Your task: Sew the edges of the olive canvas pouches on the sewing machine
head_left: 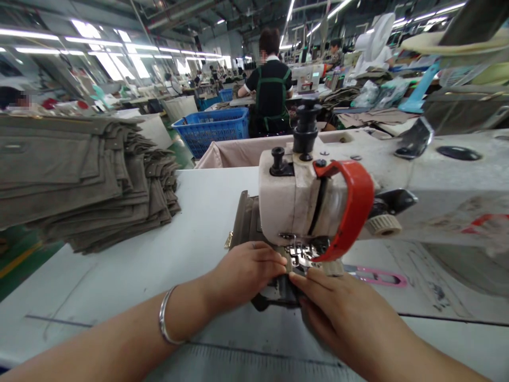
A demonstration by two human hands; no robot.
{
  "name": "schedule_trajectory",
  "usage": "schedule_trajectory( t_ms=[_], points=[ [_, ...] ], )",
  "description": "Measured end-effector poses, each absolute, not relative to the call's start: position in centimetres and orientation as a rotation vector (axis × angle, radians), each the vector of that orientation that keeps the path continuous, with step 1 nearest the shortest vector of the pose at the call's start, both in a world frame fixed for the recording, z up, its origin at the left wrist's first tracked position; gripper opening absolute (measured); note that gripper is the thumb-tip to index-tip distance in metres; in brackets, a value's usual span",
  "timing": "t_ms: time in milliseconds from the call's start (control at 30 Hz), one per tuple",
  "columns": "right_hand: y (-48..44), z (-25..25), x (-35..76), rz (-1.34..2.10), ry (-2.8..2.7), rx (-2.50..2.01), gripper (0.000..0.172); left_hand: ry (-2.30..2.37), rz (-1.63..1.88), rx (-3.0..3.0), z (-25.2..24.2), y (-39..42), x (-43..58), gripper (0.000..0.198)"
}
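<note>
A grey-brown fabric piece (245,225) lies under the head of a white sewing machine (278,199), with a small brass-coloured metal fitting (228,240) at its left edge. My left hand (248,271) is closed on the fabric, its fingertips pressed together just left of the metal presser foot (299,255). From the right, my right hand (345,300) grips the near part of the same piece, index fingertip close to the left one's fingertips. Its thumb lies lower, beside the fabric's edge. The machine head hides part of the piece.
A tall stack of grey-brown fabric pieces (99,175) stands at the left. Pink-handled thread snips (382,277) lie right of the needle area. A red guard (360,201) curves off the machine head. Beyond are a blue basket (214,130) and a seated person (272,79).
</note>
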State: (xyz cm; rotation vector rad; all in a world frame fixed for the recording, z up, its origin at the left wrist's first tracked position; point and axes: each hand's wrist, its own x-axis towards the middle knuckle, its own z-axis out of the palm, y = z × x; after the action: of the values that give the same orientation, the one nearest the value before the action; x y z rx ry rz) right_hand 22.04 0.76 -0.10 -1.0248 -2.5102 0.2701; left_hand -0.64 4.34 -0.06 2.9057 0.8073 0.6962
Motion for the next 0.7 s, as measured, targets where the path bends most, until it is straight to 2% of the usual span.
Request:
schedule_trajectory(
  t_ms=[300, 700],
  points=[
    [1.7, -0.7, 21.7, 0.272, -2.506, -1.138, 0.037, 1.066, 0.63, 2.811, -0.5, 6.5, -0.6, 0.016],
    [1.7, -1.0, 21.9, 0.314, -2.507, -1.143, 0.035, 1.102, 0.671, 2.819, -0.6, 6.2, -0.5, 0.019]
  ],
)
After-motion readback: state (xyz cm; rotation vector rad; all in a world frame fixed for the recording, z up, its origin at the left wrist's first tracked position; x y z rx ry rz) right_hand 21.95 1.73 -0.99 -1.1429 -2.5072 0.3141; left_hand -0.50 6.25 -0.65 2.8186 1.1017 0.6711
